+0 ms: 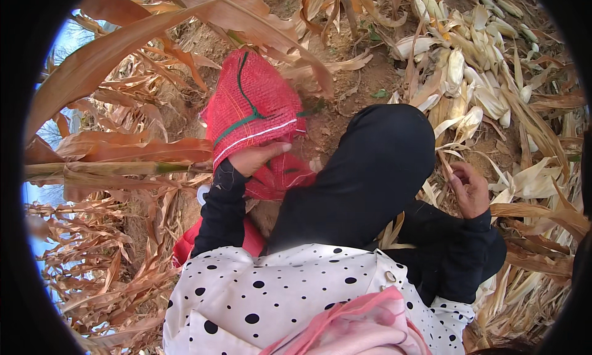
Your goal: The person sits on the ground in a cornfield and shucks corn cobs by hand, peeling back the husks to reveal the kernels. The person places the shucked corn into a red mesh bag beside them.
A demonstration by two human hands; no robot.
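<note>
My left hand (255, 159) grips the hem of a red mesh sack (259, 91), with the thumb outside and the fingers hidden under the mesh. A green drawstring and a white stripe run along the sack near its mouth. Beyond my bent right knee, my right hand (466, 188) is half curled, its thumb and forefinger close to a dry corn husk strip (445, 166). Whether the fingers pinch that strip cannot be told. More red mesh (252, 237) lies beside my left forearm.
Corn cobs in pale husks (481, 91) are heaped on the ground at the upper right. Dry corn stalks (115, 168) and leaves reach in from the left, and a long dry leaf (115, 54) hangs across the upper left. Brown soil (365, 84) shows between them.
</note>
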